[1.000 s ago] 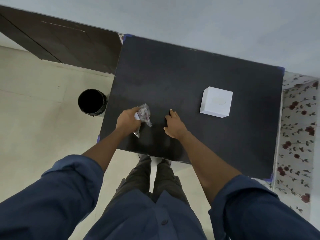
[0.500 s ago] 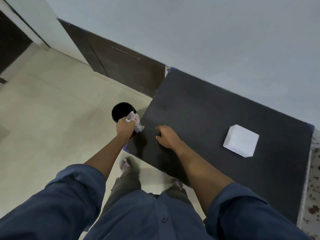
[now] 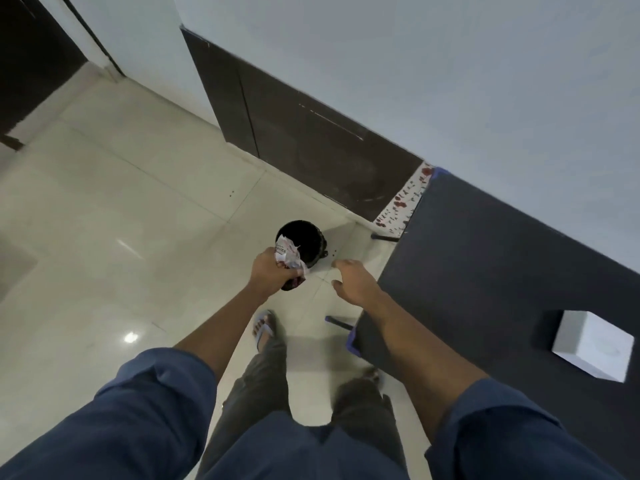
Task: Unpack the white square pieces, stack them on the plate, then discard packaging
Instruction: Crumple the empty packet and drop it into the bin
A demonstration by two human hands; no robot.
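My left hand (image 3: pixel 266 274) is closed around crumpled clear packaging (image 3: pixel 288 255) with red and white print, held just over the near rim of a black bin (image 3: pixel 308 242) on the floor. My right hand (image 3: pixel 353 281) hovers with loose, spread fingers and nothing in it, between the bin and the left edge of the black table (image 3: pixel 491 271). A white square stack (image 3: pixel 593 344) sits on the table at the far right; I cannot make out a plate beneath it.
Cream floor tiles (image 3: pixel 121 220) spread to the left. A dark cabinet panel (image 3: pixel 311 140) runs along the wall behind the bin. My feet (image 3: pixel 265 329) stand beside the table's near-left corner, which carries blue tape (image 3: pixel 352 339).
My view has swung left off the table. My left hand carried the packaging from the table edge out over the bin. My right hand lifted off the tabletop and followed.
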